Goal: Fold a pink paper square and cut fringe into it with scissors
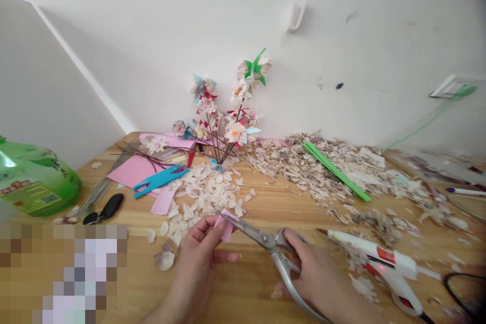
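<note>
Between the thumb and fingers of my left hand (203, 250) is a small piece of pink paper (227, 232). My right hand (317, 268) grips a pair of silver scissors (266, 239) by the handles. Their blades lie across the upper part of the pink paper, close to my left fingertips. Just beyond my hands, pale petals (205, 187) lie loose on the wooden table (261, 212). Behind them stands a spray of handmade flowers (235, 132) on thin brown stems, with red, blue and green paper leaves.
A white glue gun (391, 263) with a lit red light lies at the right, its cord nearby. A green strip (336, 171) rests on heaped petals. Pink sheets (131, 174), blue folded paper (161, 180), a black-handled tool (110, 207) and a green bottle (38, 179) are at left.
</note>
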A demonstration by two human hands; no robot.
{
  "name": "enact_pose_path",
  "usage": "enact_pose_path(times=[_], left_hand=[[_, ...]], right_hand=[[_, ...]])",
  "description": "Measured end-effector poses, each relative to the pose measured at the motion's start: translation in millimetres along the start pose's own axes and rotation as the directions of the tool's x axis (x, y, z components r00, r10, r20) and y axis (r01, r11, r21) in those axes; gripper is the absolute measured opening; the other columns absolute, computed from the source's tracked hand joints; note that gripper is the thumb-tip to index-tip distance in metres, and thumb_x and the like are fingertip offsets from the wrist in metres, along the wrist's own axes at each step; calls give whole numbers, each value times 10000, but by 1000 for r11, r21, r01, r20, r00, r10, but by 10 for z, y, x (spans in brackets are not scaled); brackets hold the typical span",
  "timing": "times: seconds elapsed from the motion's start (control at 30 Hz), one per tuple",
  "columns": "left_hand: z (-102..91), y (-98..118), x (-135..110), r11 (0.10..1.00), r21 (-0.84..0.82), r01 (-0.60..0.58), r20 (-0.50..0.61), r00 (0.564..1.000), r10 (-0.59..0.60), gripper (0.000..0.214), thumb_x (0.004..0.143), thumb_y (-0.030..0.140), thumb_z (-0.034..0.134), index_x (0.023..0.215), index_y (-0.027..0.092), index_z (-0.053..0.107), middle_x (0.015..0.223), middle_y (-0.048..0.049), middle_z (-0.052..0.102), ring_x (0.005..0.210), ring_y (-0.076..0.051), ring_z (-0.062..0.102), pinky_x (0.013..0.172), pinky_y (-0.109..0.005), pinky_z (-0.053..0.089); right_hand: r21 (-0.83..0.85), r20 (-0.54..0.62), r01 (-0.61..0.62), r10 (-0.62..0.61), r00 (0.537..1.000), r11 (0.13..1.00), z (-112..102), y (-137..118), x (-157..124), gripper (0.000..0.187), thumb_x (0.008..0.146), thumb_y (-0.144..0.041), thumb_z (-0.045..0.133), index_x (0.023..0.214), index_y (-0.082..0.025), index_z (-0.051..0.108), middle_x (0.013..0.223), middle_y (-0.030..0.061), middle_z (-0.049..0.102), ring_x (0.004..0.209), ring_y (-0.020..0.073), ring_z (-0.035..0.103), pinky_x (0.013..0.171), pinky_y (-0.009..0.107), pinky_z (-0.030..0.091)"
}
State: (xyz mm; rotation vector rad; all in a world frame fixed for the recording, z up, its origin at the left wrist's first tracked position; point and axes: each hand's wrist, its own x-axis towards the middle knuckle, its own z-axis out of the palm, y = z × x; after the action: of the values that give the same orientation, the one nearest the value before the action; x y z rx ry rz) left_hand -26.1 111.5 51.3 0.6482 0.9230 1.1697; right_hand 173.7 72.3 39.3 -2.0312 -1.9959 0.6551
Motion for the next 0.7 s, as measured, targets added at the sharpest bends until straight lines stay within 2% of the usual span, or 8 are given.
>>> enact_pose_path(times=[0.1,0.23,0.5,0.7], left_hand=[[-3,-4,5,1000,-18,-1,-5,1000,1,177,628,301,699,685,153,617,697,3,506,634,-101,468,439,-213,535],[-3,-6,5,1000,-22,-6,2,1000,6,167,627,292,699,689,156,623,675,11,495,615,-95,449,439,-217,536],[0,2,-2,1000,3,0,-22,1000,0,192,620,292,701,736,152,640,740,-8,518,655,-107,457,421,-210,528],[9,-1,-10,1000,11,4,-8,1000,-4,185,622,302,700,703,148,638,714,-2,512,621,-96,445,429,-215,531]], right_hand=[[8,4,13,-13,1000,1000,-5,7,0,478,503,-391,727,882,-241,476,926,39,629,805,233,565,641,265,366],[17,13,31,-32,999,999,-2,19,-2,527,497,-387,743,929,-226,487,1029,77,603,901,262,553,710,297,381],[-16,-10,45,-45,999,999,11,24,-10,416,574,-357,678,911,-211,484,974,74,614,856,250,559,678,292,386],[-25,-11,41,-42,999,999,29,34,-7,391,571,-359,682,873,-225,475,953,59,619,835,243,562,666,283,379]])
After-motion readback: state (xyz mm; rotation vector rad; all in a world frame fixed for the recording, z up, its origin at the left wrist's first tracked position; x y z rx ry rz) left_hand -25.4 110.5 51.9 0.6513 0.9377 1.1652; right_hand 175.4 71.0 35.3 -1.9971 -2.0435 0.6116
